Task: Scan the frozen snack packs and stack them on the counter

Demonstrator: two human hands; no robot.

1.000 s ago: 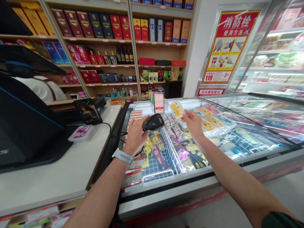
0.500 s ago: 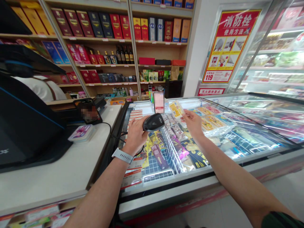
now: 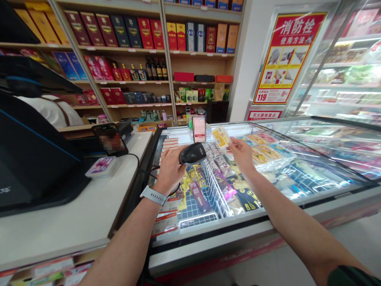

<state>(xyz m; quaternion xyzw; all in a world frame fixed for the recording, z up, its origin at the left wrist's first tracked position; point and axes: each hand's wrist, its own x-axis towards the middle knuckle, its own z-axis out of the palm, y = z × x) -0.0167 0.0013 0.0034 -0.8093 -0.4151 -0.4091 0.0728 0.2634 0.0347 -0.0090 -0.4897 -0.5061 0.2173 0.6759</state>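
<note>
My left hand (image 3: 172, 166) is closed around a black handheld barcode scanner (image 3: 193, 154), whose head points right. Between the thumb and fingers of my right hand (image 3: 241, 153) is a flat, clear plastic pack with a yellow label (image 3: 220, 137), tilted toward the scanner. A gap separates scanner and pack. Both hands are above the glass-topped chest freezer (image 3: 166, 254). Under the glass lie wrapped ice creams (image 3: 200, 196) in a white wire basket (image 3: 216, 186). Several similar packs (image 3: 264, 155) rest on the glass right of my right hand.
A white counter (image 3: 59, 214) at left bears a black checkout terminal (image 3: 32, 159), a phone (image 3: 110, 138) and a stack of plastic packs (image 3: 101, 167). Behind the counter is a person in a white top (image 3: 49, 111). Shelves (image 3: 125, 49) with boxes and bottles line the back.
</note>
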